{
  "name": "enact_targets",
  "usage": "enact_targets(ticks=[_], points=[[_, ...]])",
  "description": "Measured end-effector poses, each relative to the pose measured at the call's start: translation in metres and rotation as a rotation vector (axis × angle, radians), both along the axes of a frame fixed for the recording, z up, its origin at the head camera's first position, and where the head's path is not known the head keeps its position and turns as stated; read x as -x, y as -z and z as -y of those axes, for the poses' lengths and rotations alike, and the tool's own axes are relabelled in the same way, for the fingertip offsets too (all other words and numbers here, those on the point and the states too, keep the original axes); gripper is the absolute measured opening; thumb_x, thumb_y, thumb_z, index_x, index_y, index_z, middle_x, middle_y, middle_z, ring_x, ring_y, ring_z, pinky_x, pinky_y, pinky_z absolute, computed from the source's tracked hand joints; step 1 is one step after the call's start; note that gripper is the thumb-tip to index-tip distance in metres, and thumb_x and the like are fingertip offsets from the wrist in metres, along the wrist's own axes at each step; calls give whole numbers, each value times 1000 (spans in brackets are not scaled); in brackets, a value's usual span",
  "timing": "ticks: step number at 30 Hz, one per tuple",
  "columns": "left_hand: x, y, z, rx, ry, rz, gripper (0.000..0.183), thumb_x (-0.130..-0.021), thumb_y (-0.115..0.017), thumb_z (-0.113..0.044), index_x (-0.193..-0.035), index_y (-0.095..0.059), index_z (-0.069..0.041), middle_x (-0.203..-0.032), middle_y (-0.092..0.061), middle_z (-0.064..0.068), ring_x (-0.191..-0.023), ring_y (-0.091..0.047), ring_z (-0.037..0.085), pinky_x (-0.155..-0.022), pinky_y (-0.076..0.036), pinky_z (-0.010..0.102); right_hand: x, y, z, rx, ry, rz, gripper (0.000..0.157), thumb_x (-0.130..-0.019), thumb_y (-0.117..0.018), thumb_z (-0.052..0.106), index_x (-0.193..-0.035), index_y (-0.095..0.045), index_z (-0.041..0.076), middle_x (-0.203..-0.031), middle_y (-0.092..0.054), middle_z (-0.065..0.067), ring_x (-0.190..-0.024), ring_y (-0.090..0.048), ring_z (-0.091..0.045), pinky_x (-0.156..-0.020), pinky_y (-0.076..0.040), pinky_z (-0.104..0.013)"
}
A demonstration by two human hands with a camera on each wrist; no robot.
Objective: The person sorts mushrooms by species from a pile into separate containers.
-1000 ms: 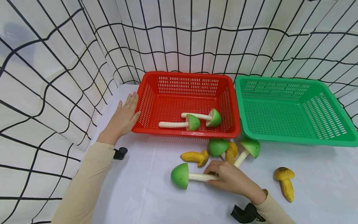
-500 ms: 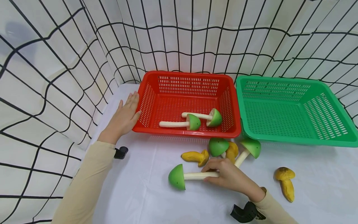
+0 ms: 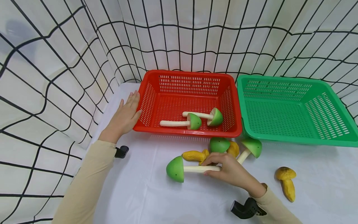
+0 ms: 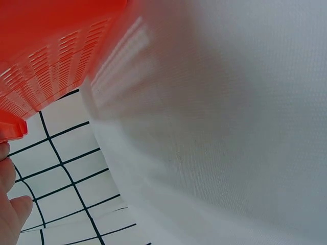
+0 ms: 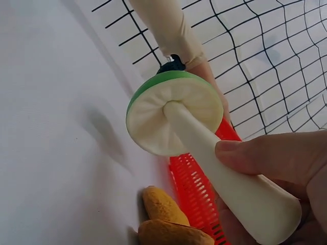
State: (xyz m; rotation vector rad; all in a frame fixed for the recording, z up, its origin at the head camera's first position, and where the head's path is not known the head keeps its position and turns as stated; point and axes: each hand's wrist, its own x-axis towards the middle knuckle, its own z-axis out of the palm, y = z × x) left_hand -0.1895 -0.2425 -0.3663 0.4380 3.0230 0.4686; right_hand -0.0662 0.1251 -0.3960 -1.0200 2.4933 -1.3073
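Note:
My right hand (image 3: 227, 171) pinches the white stem of a green-capped toy mushroom (image 3: 175, 169), its cap pointing left. In the right wrist view the thumb (image 5: 240, 155) presses on the stem and the cap's pale underside (image 5: 153, 122) faces the camera. My left hand (image 3: 124, 116) lies with straight fingers against the left side of the red basket (image 3: 185, 133). Two green-capped mushrooms lie in that basket, one nearer (image 3: 194, 121) and one farther back (image 3: 215, 117). The left wrist view shows only part of the left hand (image 4: 7, 204) beside the basket's wall (image 4: 56, 56).
A green basket (image 3: 279, 107) stands right of the red one. Before the baskets lie a yellow mushroom (image 3: 194, 155), a green-capped one (image 3: 219, 145), another yellow one (image 3: 233, 149) and another green-capped one (image 3: 252, 147). A yellow mushroom (image 3: 286, 182) lies at right. Black wire mesh (image 3: 193, 29) surrounds the back and left.
The held green-capped mushroom has moved left, then up off the cloth toward the red basket, with my right hand. My left hand stays at the basket's side.

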Motion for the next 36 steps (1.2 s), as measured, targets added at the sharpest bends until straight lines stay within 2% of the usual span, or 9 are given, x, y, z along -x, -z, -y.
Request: enact_targets(ticks=[11,16,22,28,36], points=[[2,3,1,-4,2,-1,64,-100,-34,-26,-150,-3,1,-157,-3,14,-144,4,25,-113,2,51,4,-4,-4,17,54,-44,18,-75,-79,9,-91,-72,12,-90,-68,6,-81,-59,-6,-68,-50,-24],[3,3,2,-2,1,-7,65,-100,-35,-26,-150,-3,0,-157,-3,13,-144,2,27,-113,2,51,9,-9,-4,58,81,-64,20,-72,-80,6,-90,-72,10,-87,-68,6,-78,-58,-7,-66,-49,-23],[2,3,1,0,1,-2,64,-100,-35,-25,-150,-2,0,-157,-2,13,-144,4,26,-113,2,51,19,-17,-5,119,72,-111,21,-72,-80,4,-91,-73,10,-87,-68,4,-79,-60,-9,-68,-49,-23],[1,4,0,1,1,5,65,-100,-35,-25,-150,-3,1,-157,-3,14,-144,3,26,-113,2,51,28,-25,-2,112,107,-19,19,-75,-79,8,-93,-74,14,-90,-68,8,-83,-60,-9,-70,-51,-24],[1,3,1,4,-1,2,65,-100,-35,-26,-150,-3,1,-157,-3,13,-144,3,26,-113,2,51,36,-28,4,141,136,89,17,-78,-77,9,-94,-74,12,-94,-68,4,-87,-59,-13,-71,-52,-26]])
